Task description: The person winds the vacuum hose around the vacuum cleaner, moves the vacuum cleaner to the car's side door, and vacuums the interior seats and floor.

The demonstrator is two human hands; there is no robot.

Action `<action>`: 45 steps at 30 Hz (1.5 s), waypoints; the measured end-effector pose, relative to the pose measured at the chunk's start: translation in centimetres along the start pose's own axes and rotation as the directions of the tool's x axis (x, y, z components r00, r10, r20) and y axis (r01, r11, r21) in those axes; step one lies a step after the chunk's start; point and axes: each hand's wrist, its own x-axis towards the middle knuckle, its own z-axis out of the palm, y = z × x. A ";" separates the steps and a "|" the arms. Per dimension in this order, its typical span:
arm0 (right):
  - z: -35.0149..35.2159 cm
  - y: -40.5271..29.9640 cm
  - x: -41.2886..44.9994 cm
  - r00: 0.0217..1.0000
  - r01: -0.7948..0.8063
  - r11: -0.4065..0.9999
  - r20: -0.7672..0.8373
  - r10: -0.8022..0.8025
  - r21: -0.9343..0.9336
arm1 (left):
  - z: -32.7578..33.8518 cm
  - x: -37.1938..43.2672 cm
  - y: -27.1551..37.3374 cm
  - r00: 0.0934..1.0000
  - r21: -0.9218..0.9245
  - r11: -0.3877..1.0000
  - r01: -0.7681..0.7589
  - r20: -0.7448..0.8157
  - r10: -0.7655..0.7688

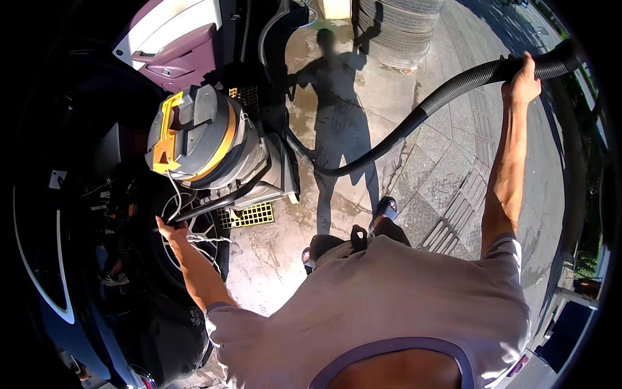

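Note:
My right hand (526,82) is raised far out to the right, wrapped around a black corrugated hose (459,87). From there the hose sags toward the ground and curves back to a wet/dry vacuum cleaner (204,141) on the left. The vacuum has a grey drum, a black lid with a yellow handle and an orange band. My left hand (171,229) grips the end of the vacuum's black push handle (223,202), partly in shadow. A pale power cord (206,239) hangs close to that hand.
A dark car stands along the left, with its wheel (192,243) beside the vacuum and an open door panel (180,53) beyond. Yellow floor grating (252,215) lies near the vacuum. Stacked tyres (398,31) stand ahead. A metal drain grate (447,219) crosses the paving (418,185) at right.

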 end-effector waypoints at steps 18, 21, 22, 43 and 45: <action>19.9 16.2 25.5 0.979 0.014 0.809 0.158 -0.132 0.588 | -3.1 -30.1 -50.0 0.747 0.595 0.510 0.621 -0.252 -0.616; 26.6 21.0 30.4 0.938 -0.109 0.760 0.320 -0.136 0.641 | 6.3 -26.5 -54.2 0.751 0.766 0.414 0.492 -0.133 -0.647; 29.2 22.1 31.5 0.918 -0.154 0.736 0.370 -0.140 0.660 | 10.0 -24.2 -55.0 0.758 0.810 0.390 0.439 -0.101 -0.645; 82.6 50.7 34.4 0.498 -0.355 0.930 0.861 0.103 0.094 | 71.9 -0.2 -57.2 0.929 0.771 0.637 -0.010 0.243 -0.279; 86.2 54.9 33.8 0.310 -0.347 0.936 0.935 0.175 -0.060 | 70.8 -0.9 -58.6 0.911 0.573 0.787 0.228 0.159 -0.380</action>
